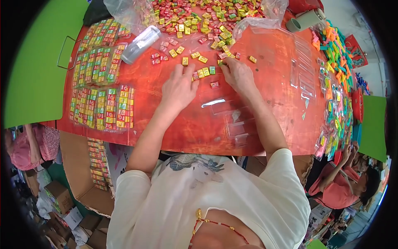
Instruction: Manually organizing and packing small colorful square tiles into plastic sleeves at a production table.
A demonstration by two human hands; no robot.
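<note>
A short row of small boxes (203,73), red, yellow and green, lies on the red table between my hands. My left hand (179,86) is at its left end, with thumb and fingertips closed about a small red box (195,76). To the right, my right hand (239,76) is curled with its fingertips on a small green-yellow box (221,62), partly hidden by the fingers. A loose red box (214,84) lies just below the row. A yellow box (185,61) sits beyond my left fingertips.
A large heap of small boxes (195,18) lies on clear plastic at the far side. Filled clear trays (99,66) are stacked left. Empty clear trays (238,128) lie nearer me; a clear roll (141,44) lies far left. Colourful plastic pieces (333,45) and two other people are at the sides.
</note>
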